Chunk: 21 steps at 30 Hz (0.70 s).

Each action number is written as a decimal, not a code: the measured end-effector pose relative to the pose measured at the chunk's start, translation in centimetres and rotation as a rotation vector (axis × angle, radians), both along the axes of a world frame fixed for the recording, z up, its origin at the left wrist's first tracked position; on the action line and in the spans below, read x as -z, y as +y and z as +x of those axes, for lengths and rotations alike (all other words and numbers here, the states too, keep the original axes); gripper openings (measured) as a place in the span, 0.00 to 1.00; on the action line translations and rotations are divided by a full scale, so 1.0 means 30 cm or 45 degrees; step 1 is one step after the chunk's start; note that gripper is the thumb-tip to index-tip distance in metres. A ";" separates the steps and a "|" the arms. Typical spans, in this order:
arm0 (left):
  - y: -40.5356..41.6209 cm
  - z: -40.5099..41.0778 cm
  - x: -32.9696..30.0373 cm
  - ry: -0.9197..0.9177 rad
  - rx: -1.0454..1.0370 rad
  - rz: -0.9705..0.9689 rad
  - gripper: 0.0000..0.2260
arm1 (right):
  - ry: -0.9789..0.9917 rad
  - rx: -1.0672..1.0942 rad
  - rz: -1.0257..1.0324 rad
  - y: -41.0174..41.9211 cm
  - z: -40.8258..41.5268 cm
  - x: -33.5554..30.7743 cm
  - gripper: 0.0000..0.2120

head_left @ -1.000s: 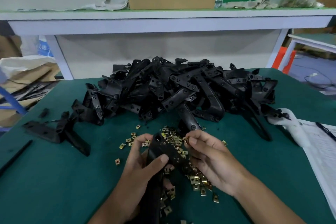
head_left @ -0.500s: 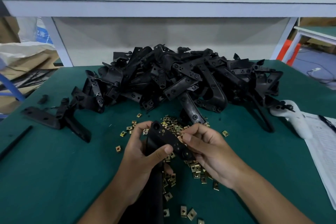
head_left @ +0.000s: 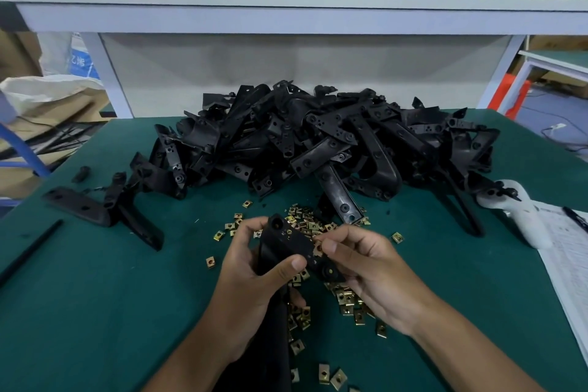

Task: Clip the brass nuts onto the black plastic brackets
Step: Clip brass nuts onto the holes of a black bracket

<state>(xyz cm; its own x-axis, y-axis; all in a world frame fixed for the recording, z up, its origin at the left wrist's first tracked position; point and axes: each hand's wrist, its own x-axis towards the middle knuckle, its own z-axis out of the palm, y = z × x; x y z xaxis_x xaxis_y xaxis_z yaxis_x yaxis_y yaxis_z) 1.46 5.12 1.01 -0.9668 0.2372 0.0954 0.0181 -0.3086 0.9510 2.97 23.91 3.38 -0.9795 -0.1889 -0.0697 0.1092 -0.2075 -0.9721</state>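
My left hand (head_left: 251, 277) grips a black plastic bracket (head_left: 288, 248) above the green desk (head_left: 95, 296); my right hand (head_left: 366, 267) pinches a small brass clip nut (head_left: 317, 248) against its right edge.

My left hand (head_left: 251, 277) grips a black plastic bracket (head_left: 288, 245) over the green bench (head_left: 95, 296). My right hand (head_left: 366, 267) pinches a small square brass nut (head_left: 317, 247) against its edge. Loose brass nuts (head_left: 346, 299) lie scattered below; a heap of black brackets (head_left: 318, 143) sits behind.
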 end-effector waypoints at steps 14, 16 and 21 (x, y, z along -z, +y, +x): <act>-0.008 0.010 -0.012 -0.003 -0.141 0.026 0.22 | 0.145 -0.135 0.214 0.016 0.007 0.010 0.18; -0.009 0.005 -0.013 -0.015 -0.152 0.027 0.20 | 0.015 -0.174 0.022 0.011 -0.007 0.015 0.16; -0.009 0.007 -0.012 -0.045 -0.075 0.019 0.17 | -0.261 -0.133 -0.339 0.029 -0.033 0.038 0.26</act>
<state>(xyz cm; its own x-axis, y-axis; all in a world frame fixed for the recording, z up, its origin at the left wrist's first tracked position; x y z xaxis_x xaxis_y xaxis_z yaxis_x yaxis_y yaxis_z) 1.67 4.86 1.38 -0.9818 0.1789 0.0637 0.0027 -0.3219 0.9468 2.00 24.76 2.23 -0.9247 -0.3256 -0.1975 0.3304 -0.4281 -0.8412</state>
